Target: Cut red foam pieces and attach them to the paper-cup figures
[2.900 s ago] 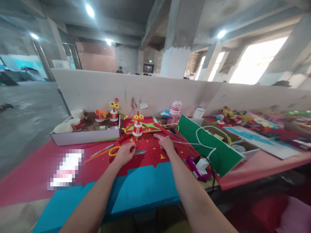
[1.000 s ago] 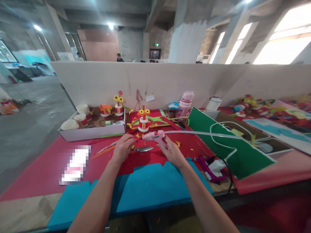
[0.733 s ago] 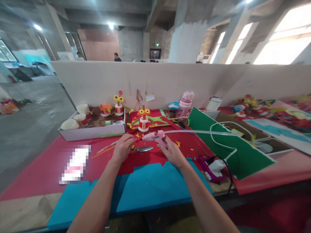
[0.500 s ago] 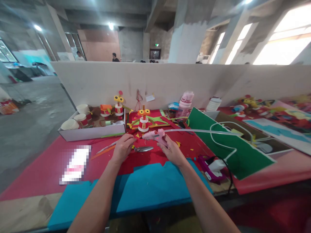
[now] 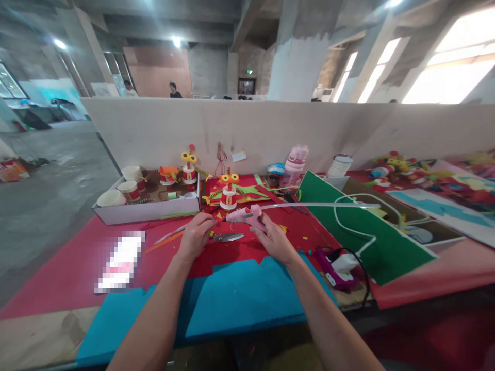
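One glue gun point(image 5: 247, 218) is filling the closed right hand point(image 5: 276, 243) beside the scissors point(image 5: 232, 237); the left hand point(image 5: 196, 235) is curling inward, contents unclear.

Bright windows point(image 5: 450, 69), seemingly concrete floor point(image 5: 65, 149)

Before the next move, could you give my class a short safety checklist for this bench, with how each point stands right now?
1. Glue gun held firmly: ok; the right hand is closed around its handle.
2. Glue stick loaded: ok; it sticks out from the gun's rear.
3. Left hand clear of the nozzle: not ok; the nozzle points toward its fingers, close by.
4. Scissors put away: not ok; the blades lie bare between the hands.
5. Plug seated in the power strip: looks ok.
6. Gun hot enough: cannot tell; its heat does not show.
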### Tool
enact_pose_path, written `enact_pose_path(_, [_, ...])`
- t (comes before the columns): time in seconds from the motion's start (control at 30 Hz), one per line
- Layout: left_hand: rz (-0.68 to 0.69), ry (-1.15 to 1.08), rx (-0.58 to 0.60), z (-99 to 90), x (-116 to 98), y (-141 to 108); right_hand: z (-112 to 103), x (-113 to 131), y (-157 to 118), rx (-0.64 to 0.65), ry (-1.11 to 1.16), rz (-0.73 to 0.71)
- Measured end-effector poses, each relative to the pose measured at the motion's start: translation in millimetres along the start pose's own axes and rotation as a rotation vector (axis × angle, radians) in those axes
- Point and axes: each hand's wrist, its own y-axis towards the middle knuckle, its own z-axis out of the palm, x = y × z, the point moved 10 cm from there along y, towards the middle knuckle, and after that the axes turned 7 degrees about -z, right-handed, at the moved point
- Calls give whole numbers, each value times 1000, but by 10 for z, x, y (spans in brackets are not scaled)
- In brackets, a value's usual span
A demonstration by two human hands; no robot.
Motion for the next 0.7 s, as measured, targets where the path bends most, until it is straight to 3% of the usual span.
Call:
enact_pose_path(0.17, [-13, 4, -6, 6, 14, 1, -3, 2, -57, 21, 11, -3])
enact_pose_path(0.37, [-16, 5, -2, 17, 21, 1, -64, -39, -39, -49, -11, 1])
enact_pose_path(0.7, [-22, -5, -9, 26, 48, -8, -21, -13, -81, -3, 14, -3])
